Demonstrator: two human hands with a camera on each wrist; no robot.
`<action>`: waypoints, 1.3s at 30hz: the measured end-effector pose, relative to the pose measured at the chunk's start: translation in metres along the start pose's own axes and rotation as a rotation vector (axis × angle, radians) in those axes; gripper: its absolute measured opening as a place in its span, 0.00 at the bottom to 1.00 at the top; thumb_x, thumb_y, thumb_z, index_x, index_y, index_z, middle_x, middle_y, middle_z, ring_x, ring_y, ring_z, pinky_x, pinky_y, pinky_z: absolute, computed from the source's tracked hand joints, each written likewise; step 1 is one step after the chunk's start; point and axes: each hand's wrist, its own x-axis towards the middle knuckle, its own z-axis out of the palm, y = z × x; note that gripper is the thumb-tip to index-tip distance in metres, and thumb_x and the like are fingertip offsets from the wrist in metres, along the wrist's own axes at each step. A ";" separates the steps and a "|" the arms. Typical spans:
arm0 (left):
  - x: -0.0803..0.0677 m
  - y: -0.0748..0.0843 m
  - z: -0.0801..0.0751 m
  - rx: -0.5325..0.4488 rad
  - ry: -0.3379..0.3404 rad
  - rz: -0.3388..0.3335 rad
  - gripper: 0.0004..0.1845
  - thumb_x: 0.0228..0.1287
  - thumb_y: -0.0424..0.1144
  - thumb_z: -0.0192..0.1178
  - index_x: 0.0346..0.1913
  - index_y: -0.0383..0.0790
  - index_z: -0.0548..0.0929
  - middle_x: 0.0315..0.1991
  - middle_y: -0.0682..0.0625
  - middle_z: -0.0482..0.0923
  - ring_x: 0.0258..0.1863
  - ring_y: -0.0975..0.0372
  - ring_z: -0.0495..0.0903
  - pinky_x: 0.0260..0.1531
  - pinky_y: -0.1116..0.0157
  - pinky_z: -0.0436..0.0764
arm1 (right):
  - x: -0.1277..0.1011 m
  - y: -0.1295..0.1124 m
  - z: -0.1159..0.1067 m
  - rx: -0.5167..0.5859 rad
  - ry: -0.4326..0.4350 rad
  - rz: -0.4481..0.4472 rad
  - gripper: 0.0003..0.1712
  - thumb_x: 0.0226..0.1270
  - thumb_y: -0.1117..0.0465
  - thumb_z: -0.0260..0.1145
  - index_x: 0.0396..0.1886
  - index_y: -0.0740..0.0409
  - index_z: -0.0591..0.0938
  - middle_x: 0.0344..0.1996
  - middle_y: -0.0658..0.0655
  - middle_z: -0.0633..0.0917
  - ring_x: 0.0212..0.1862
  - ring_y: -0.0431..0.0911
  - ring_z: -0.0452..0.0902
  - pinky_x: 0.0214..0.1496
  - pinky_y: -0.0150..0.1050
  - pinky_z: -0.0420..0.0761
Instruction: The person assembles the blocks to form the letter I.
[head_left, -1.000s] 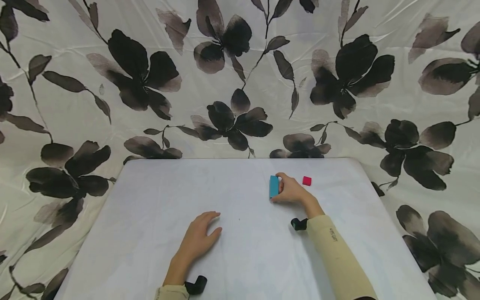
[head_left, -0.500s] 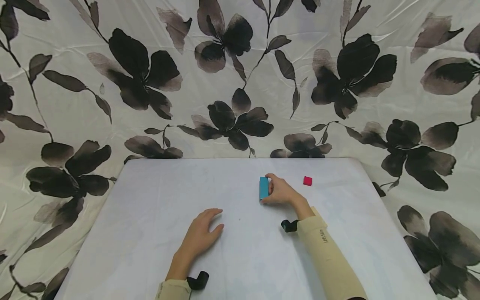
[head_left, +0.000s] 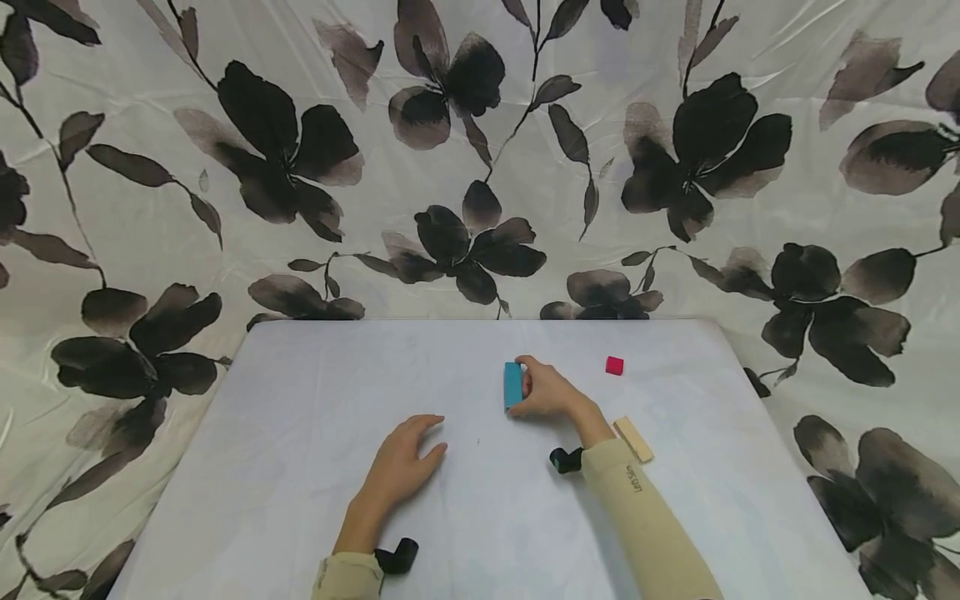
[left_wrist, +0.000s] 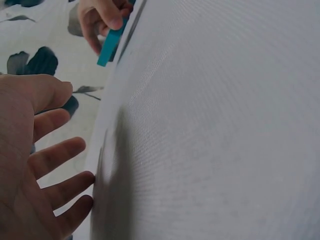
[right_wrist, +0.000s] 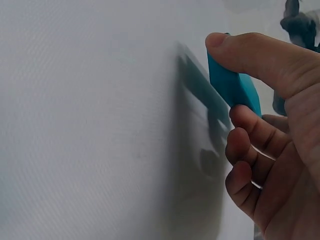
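Note:
In the head view my right hand (head_left: 553,392) pinches a teal rectangular block (head_left: 513,386) by its two ends, between thumb and fingers. The right wrist view shows the thumb on one end of this teal block (right_wrist: 232,87), and its shadow falls on the white surface beside it. My left hand (head_left: 405,462) holds nothing; its fingers are spread and relaxed over the table, left of the block. In the left wrist view the left hand's fingers (left_wrist: 60,155) are apart, with the teal block (left_wrist: 111,46) beyond them in the other hand.
A small red cube (head_left: 614,366) lies at the back right of the white table (head_left: 337,375). A pale wooden block (head_left: 633,439) lies beside the right sleeve, partly hidden by it. Floral cloth (head_left: 465,167) hangs behind the table's back edge.
My right hand has carried the teal block to the left and slightly nearer. The wooden block has come into view from behind the right sleeve. My left hand has barely moved.

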 end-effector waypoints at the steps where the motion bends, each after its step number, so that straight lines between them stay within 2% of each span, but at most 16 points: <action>1: -0.001 0.000 0.000 0.000 -0.001 -0.002 0.22 0.54 0.47 0.59 0.53 0.48 0.75 0.51 0.57 0.71 0.53 0.62 0.67 0.50 0.59 0.65 | -0.001 -0.001 0.002 -0.001 -0.009 0.000 0.56 0.33 0.45 0.75 0.63 0.55 0.58 0.26 0.49 0.74 0.29 0.41 0.70 0.36 0.37 0.69; 9: 0.000 0.001 0.003 0.010 0.011 -0.031 0.20 0.54 0.48 0.59 0.52 0.51 0.75 0.51 0.59 0.71 0.53 0.65 0.68 0.50 0.62 0.65 | -0.001 -0.004 0.013 0.017 -0.016 -0.019 0.56 0.33 0.46 0.76 0.63 0.57 0.59 0.26 0.50 0.74 0.29 0.41 0.69 0.37 0.37 0.69; 16: 0.004 0.001 0.003 0.019 0.026 -0.013 0.20 0.54 0.45 0.60 0.51 0.49 0.76 0.50 0.56 0.73 0.51 0.62 0.69 0.49 0.60 0.66 | 0.003 -0.007 0.022 0.020 -0.023 -0.044 0.57 0.33 0.45 0.76 0.63 0.56 0.58 0.25 0.49 0.74 0.28 0.41 0.70 0.36 0.37 0.69; 26: 0.010 0.003 0.006 0.043 0.011 -0.082 0.19 0.54 0.47 0.59 0.51 0.51 0.76 0.50 0.58 0.72 0.52 0.65 0.68 0.51 0.62 0.65 | 0.007 -0.015 0.028 0.004 -0.012 -0.064 0.55 0.33 0.45 0.75 0.62 0.55 0.59 0.25 0.48 0.74 0.28 0.40 0.69 0.35 0.36 0.69; 39: 0.018 -0.005 0.013 0.030 0.046 -0.041 0.17 0.55 0.45 0.59 0.50 0.53 0.76 0.48 0.60 0.73 0.50 0.66 0.70 0.48 0.63 0.67 | 0.010 -0.020 0.028 -0.019 -0.005 -0.080 0.55 0.33 0.43 0.75 0.62 0.55 0.59 0.25 0.47 0.75 0.27 0.39 0.70 0.36 0.35 0.70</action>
